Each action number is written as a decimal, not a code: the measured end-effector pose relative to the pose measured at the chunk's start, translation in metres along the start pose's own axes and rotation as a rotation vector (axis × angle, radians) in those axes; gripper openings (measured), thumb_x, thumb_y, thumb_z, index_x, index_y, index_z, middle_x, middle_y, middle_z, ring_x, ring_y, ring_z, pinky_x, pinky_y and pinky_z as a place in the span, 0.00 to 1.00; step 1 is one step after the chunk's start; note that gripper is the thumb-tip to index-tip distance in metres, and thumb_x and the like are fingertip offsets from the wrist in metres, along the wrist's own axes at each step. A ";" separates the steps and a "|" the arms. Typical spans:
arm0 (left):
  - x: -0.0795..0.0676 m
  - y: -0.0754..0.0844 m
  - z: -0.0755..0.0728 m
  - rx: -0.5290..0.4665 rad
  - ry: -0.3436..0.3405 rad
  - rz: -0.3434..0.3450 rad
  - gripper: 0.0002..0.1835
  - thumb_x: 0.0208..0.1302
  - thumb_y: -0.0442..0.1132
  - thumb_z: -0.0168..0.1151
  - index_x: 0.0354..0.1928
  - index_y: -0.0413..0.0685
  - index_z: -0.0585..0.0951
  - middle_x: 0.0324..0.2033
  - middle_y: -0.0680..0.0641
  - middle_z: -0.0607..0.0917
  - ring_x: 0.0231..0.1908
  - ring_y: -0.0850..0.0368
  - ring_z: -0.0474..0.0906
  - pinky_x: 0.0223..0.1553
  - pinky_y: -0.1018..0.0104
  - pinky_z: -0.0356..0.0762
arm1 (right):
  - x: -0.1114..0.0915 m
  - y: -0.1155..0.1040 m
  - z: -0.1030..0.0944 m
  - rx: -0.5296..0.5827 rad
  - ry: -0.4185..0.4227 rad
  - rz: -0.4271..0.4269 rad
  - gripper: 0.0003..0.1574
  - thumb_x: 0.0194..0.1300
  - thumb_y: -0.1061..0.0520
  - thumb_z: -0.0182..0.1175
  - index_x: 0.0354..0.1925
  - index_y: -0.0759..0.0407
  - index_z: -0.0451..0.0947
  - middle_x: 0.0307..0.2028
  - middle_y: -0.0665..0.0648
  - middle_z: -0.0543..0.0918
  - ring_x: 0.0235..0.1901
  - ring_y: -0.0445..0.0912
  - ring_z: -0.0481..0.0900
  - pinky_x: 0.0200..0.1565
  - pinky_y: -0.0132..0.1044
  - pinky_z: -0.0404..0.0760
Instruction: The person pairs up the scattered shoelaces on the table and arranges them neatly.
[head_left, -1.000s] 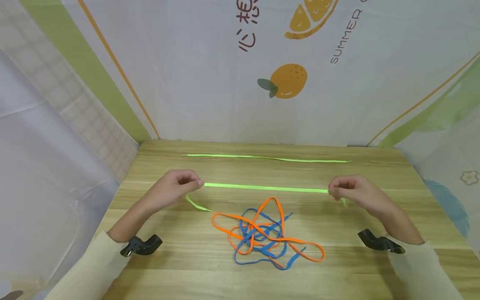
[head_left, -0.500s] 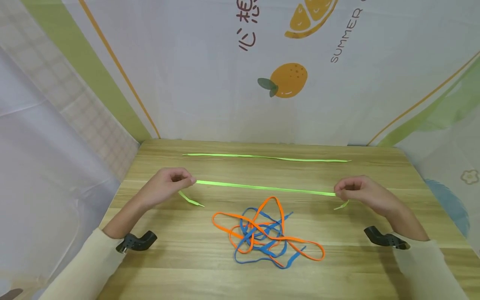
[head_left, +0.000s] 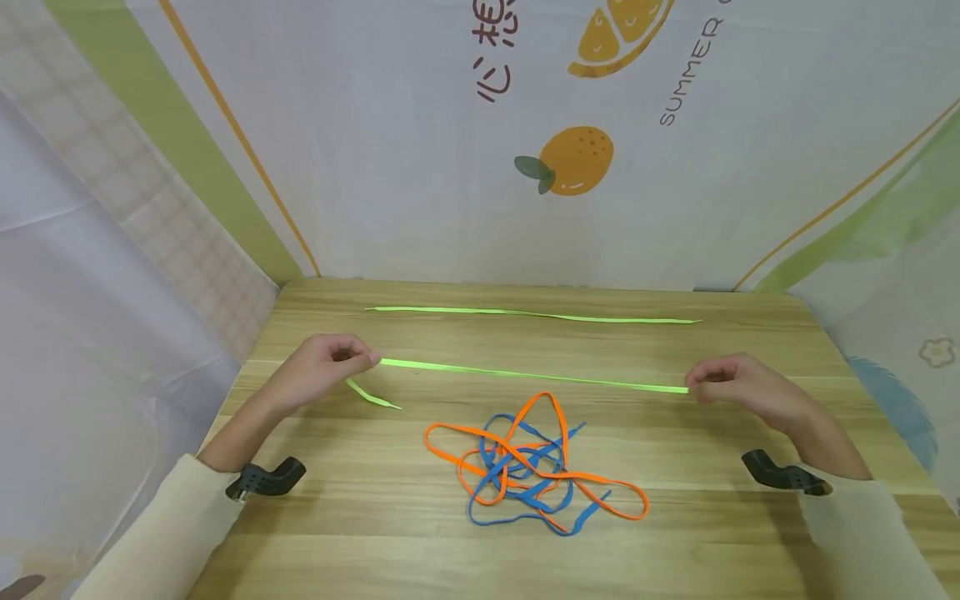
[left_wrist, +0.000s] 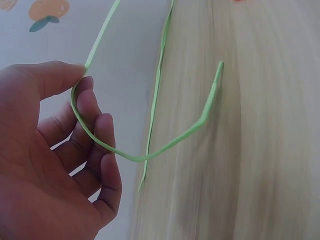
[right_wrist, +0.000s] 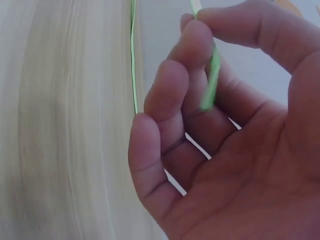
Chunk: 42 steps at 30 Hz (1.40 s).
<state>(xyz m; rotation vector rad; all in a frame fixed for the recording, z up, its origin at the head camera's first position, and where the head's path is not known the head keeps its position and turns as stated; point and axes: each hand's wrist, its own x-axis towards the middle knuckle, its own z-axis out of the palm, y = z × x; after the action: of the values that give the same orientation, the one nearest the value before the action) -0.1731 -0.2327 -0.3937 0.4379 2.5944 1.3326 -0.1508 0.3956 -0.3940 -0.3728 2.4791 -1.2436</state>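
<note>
We noted a wood-grain bench [head_left: 322, 550] running back to a hanging white sheet [head_left: 420, 167] printed with fruit. One far green lace [head_left: 465, 311] lay nearly straight beside the back edge, roughly parallel to it. We observed the held green lace [head_left: 510, 374] stretched above the bench, between the far lace and the tangled orange lace [head_left: 600, 478] and blue lace [head_left: 585, 519]. The left hand [head_left: 326, 367] had its grip pinched on one part, a longer tail curving below; the right hand [head_left: 738, 387] likewise pinched near the other end, a short tail against its fingers. Exposed wood extended outward from both hands to the side edges, and from the tangle toward us.
</note>
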 end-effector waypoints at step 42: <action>0.000 -0.024 -0.015 0.037 0.039 -0.084 0.18 0.84 0.48 0.63 0.52 0.38 0.88 0.52 0.42 0.88 0.48 0.48 0.76 0.49 0.55 0.74 | -0.012 0.059 -0.023 0.499 0.240 0.030 0.23 0.88 0.64 0.50 0.30 0.67 0.76 0.27 0.55 0.70 0.32 0.46 0.70 0.36 0.35 0.74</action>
<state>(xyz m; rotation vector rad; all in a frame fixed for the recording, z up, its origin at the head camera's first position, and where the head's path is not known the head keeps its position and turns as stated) -0.1816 -0.2576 -0.4049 0.3076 2.6409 1.2803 -0.1540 0.4514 -0.4268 -0.0578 2.2289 -1.9199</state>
